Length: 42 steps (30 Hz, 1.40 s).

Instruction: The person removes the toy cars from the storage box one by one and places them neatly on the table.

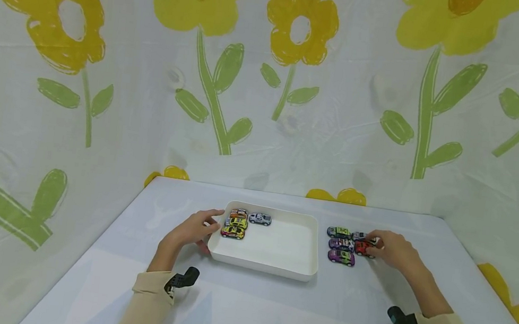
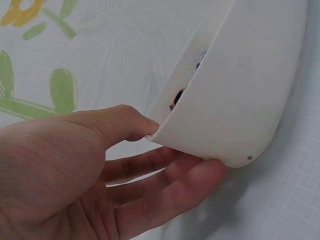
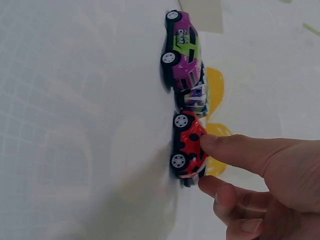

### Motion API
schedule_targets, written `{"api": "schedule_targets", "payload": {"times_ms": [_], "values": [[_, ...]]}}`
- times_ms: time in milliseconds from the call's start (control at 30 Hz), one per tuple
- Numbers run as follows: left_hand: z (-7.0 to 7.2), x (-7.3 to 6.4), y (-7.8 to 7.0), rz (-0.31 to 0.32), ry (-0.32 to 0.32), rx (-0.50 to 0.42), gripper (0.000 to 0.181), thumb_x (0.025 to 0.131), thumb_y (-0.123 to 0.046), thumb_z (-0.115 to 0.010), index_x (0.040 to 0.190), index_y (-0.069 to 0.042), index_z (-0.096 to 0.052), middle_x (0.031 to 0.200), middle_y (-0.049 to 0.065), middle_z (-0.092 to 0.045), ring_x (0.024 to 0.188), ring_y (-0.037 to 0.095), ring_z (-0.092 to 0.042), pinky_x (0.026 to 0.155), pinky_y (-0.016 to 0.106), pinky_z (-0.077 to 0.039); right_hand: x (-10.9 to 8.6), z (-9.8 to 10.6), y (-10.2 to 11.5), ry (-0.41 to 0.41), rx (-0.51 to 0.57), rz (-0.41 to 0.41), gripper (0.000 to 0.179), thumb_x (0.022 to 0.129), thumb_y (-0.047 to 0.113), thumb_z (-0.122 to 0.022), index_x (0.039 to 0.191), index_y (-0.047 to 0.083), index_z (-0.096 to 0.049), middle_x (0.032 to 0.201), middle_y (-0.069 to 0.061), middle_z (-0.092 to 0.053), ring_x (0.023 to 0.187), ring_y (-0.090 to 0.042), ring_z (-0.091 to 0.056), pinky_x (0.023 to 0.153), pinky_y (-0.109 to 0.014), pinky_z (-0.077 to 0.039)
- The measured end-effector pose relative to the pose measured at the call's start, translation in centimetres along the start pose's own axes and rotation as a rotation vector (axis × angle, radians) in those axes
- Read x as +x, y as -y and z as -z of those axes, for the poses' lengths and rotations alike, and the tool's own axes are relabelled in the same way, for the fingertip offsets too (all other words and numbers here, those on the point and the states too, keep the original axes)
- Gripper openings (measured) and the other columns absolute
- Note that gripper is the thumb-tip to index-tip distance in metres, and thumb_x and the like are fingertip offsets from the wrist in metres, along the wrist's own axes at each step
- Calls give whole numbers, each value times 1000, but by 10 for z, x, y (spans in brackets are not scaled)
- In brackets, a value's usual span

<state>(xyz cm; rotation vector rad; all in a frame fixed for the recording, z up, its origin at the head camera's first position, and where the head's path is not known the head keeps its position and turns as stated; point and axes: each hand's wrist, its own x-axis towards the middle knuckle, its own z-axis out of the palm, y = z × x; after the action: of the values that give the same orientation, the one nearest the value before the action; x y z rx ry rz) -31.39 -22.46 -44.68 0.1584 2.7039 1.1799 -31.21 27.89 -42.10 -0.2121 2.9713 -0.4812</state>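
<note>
At the left end of a white tray (image 1: 267,267), my left hand (image 1: 196,228) grips the corner. In the left wrist view its thumb (image 2: 142,125) lies on the rim and the other fingers bend against the outside wall. My right hand (image 1: 391,247) is over a cluster of toy cars right of the tray. It pinches a red toy car (image 3: 191,142) with black spots, the thumb on its top; the index fingertip is hidden in the right wrist view. Beside it are a purple-and-green car (image 1: 341,257), a purple-and-white car (image 1: 341,244), a green car (image 1: 338,232) and a silver car (image 1: 358,236).
Inside the tray, an orange-and-white car (image 1: 238,213), a yellow car (image 1: 236,223) and a red-and-yellow car (image 1: 233,232) line the left end, with a grey-white car (image 1: 260,219) beside them. A flower-print curtain (image 1: 342,112) stands behind the white table (image 1: 242,310).
</note>
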Motion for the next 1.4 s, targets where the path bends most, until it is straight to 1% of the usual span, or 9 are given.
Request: {"api": "schedule_targets", "payload": {"times_ms": [267, 467, 600, 767, 900, 1000, 1133, 1300, 1400], "values": [[2, 1, 4, 5, -3, 5, 51, 99, -20, -56, 148, -17, -44, 125, 17, -61, 91, 20, -62, 60, 32, -60, 7, 5, 14, -4, -9, 30, 42, 91, 25, -69, 127, 4, -60, 99, -16, -66, 78, -23, -57, 61, -33, -49], [2, 0, 3, 2, -1, 6, 51, 99, -20, -56, 148, -16, -44, 123, 17, -62, 90, 20, -62, 60, 31, -60, 17, 5, 30, -3, -10, 32, 43, 91, 28, -68, 128, 5, -61, 100, -16, -68, 79, -23, -60, 63, -34, -53], [2, 0, 2, 1, 1, 3, 51, 99, -20, -56, 148, -17, -44, 124, 17, -61, 92, 21, -62, 60, 31, -59, 22, 6, 47, -19, -10, 44, 42, 91, 28, -68, 127, 5, -62, 103, -18, -69, 84, -26, -63, 67, -40, -57], [2, 0, 1, 0, -2, 9, 51, 99, -20, -56, 148, -17, -44, 124, 17, -61, 93, 21, -62, 60, 31, -59, 29, 7, 72, -49, -19, 82, 43, 92, 29, -68, 128, 7, -62, 106, -19, -70, 87, -29, -65, 71, -46, -57], [1, 1, 0, 0, 10, -14, 52, 99, -19, -56, 149, -17, -43, 124, 18, -60, 90, 21, -62, 59, 31, -60, 39, 7, 92, -68, -9, 119, 43, 91, 30, -69, 127, 7, -62, 105, -17, -70, 83, -26, -65, 71, -44, -58], [-1, 2, -1, 3, 19, -28, 53, 99, -19, -57, 149, -17, -43, 124, 18, -60, 89, 21, -62, 59, 32, -60, 45, 6, 107, -65, 0, 136, 43, 92, 29, -68, 128, 7, -61, 104, -16, -70, 82, -24, -65, 70, -41, -58], [-1, 3, -2, -12, 13, -16, 52, 99, -19, -57, 149, -15, -43, 123, 18, -61, 90, 20, -62, 60, 32, -59, 56, -1, 129, -38, -15, 127, 41, 94, 28, -66, 130, 9, -61, 107, -14, -70, 86, -24, -65, 72, -40, -57], [0, 1, -2, -15, 11, -13, 51, 99, -17, -56, 149, -14, -43, 124, 19, -61, 91, 21, -63, 60, 32, -59, 73, -19, 155, -9, -23, 104, 40, 93, 29, -67, 129, 14, -61, 107, -11, -70, 88, -23, -63, 78, -42, -56], [0, 0, -1, -11, 19, -28, 51, 99, -17, -55, 149, -14, -42, 124, 20, -60, 92, 22, -63, 59, 33, -59, 79, -29, 168, -1, -21, 110, 42, 92, 31, -68, 131, 16, -60, 107, -9, -70, 86, -22, -63, 77, -40, -56]]}}
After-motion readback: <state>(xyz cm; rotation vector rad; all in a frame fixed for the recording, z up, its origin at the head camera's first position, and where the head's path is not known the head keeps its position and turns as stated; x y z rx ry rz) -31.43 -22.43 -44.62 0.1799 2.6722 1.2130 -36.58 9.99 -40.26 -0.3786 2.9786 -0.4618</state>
